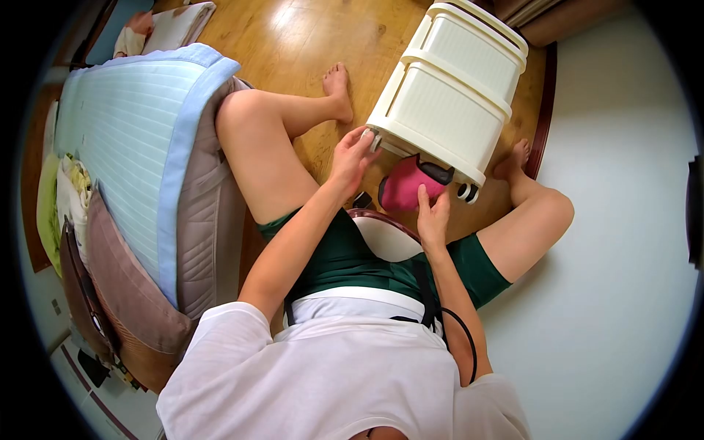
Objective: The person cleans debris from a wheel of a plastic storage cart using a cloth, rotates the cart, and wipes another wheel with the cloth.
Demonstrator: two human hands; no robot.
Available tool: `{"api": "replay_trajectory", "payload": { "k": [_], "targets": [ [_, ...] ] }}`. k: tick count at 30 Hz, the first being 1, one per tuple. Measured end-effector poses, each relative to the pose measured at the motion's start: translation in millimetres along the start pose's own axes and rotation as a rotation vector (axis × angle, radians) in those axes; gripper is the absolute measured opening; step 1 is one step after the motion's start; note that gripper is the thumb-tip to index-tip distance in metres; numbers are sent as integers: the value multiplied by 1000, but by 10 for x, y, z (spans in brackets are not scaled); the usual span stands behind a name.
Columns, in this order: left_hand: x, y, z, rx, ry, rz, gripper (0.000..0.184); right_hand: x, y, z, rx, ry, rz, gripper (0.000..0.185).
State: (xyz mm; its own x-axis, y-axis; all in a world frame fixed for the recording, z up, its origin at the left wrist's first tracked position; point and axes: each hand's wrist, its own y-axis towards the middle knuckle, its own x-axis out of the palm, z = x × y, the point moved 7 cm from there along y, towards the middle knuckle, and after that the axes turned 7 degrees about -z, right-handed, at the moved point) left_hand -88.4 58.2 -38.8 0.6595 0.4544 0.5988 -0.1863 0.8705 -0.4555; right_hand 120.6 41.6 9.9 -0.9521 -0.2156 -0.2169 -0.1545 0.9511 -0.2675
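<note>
A cream plastic drawer cart [455, 95] lies tipped on the wooden floor, its castors toward me. My left hand [353, 158] is at the cart's near left corner, its fingers closed on a grey-white castor wheel [375, 141]. In my right hand [434, 209] is a pink and black cloth item [409, 185], pinched between thumb and fingers just below the cart's underside. Another castor [468, 193] shows at the cart's near right corner. A small black object [362, 199] is between my hands, near the round seat [385, 238].
To the left stands a bed [136, 147] with a light blue cover and brown pillows [132, 286]. Another person's hand [139, 23] shows at the top left. A pale wall [616, 220] is on the right. My bare legs flank the cart's near end.
</note>
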Motion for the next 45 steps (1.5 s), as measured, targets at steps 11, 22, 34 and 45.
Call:
{"api": "replay_trajectory", "payload": {
  "k": [11,22,34,45],
  "targets": [
    [103,-122,-159,-161,-61,-110,23,121,233,-131,240,785,-115,26],
    [246,-404,-377,-288,18,-128,30,-29,162,217,-14,384,7,11],
    [288,-389,-165,-55,428,-154,36,252,232,293,119,721,-119,13],
    [250,-399,-209,-115,457,-135,37,195,157,210,18,675,-21,14]
  ]
}}
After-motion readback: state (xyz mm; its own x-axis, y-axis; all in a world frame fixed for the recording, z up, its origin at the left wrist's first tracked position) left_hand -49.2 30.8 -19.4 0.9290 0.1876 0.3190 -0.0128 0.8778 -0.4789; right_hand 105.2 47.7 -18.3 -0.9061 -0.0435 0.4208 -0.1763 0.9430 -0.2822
